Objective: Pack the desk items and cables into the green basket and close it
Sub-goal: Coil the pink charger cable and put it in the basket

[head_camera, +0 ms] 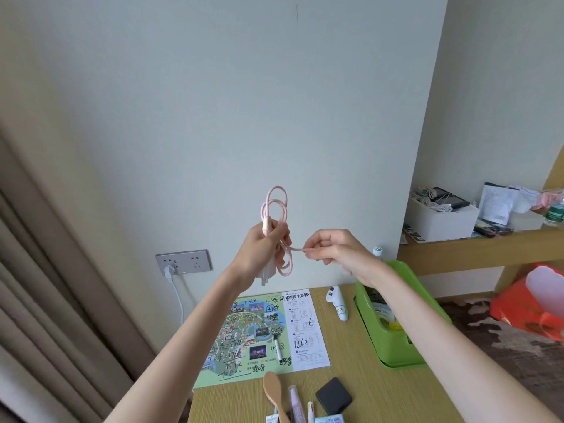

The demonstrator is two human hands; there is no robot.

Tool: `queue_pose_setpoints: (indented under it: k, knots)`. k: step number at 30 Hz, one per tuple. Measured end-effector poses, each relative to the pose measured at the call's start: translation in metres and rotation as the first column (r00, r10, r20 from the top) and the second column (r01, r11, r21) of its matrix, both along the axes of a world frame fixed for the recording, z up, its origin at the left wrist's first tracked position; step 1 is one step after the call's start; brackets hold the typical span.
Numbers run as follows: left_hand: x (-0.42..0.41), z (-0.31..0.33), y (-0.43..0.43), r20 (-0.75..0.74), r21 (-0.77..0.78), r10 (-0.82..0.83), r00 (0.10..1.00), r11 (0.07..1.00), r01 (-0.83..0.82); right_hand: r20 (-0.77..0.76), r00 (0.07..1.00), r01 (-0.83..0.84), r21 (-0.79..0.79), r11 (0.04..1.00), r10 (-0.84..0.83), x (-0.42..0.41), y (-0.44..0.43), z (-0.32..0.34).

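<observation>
My left hand (262, 251) is raised in front of the wall and grips a coiled pink cable (276, 206) together with its white charger plug (264, 274). Loops of the cable stick up above the fist. My right hand (332, 248) pinches the cable's loose end just to the right of the coil. Below my right forearm the green basket (393, 346) stands open on the desk's right side, with some items inside. On the desk lie a white controller (337, 302), a marker (277, 346), a wooden brush (274, 392) and a black square case (334, 395).
A map sheet (244, 334) covers the desk's (366, 398) middle. A wall socket (183, 261) with a white plug and cord is at the left, beside curtains. A shelf at the right holds a white box (442, 219); a red bag (534, 300) sits on the floor.
</observation>
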State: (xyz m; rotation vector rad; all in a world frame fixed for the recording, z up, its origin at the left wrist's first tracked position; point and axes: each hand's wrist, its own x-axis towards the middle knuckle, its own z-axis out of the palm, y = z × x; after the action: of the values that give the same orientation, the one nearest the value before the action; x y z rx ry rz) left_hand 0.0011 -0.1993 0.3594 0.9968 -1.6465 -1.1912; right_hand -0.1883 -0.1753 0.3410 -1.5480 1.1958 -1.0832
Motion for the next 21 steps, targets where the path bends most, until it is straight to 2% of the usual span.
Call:
queue_pose_setpoints:
  k: [4, 6, 8, 10, 13, 16, 19, 21]
  knots:
    - [0.003, -0.001, -0.002, 0.158, 0.029, -0.06, 0.986, 0.998, 0.056, -0.045, 0.997, 0.065, -0.068, 0.996, -0.068, 0.001, -0.005, 0.014]
    - [0.004, -0.002, -0.002, 0.235, 0.059, -0.125, 0.964, 0.992, 0.114, -0.135, 0.982, 0.119, -0.12, 0.986, -0.134, 0.003, -0.01, 0.017]
    - [0.004, -0.003, 0.0, 0.342, 0.062, -0.193, 0.92, 0.981, 0.182, -0.307, 0.916, 0.191, -0.23, 0.954, -0.258, 0.006, -0.016, 0.018]
    - [0.003, -0.006, 0.003, 0.409, 0.071, -0.242, 0.88, 0.97, 0.234, -0.499, 0.783, 0.197, -0.368, 0.909, -0.372, 0.009, -0.019, 0.019]
    - [0.002, -0.009, 0.005, 0.403, 0.098, -0.266, 0.876, 0.964, 0.247, -0.617, 0.64, 0.107, -0.519, 0.848, -0.458, 0.012, -0.019, 0.018]
    - [0.003, -0.009, 0.002, 0.366, 0.094, -0.25, 0.896, 0.968, 0.232, -0.645, 0.582, 0.069, -0.569, 0.82, -0.496, 0.014, -0.016, 0.015]
    - [0.006, -0.009, -0.001, 0.32, 0.105, -0.232, 0.919, 0.972, 0.209, -0.695, 0.561, 0.075, -0.498, 0.864, -0.449, 0.012, -0.016, 0.013]
    - [0.009, -0.009, -0.001, 0.283, 0.126, -0.248, 0.927, 0.967, 0.22, -0.7, 0.597, 0.098, -0.42, 0.902, -0.392, 0.011, -0.016, 0.014]
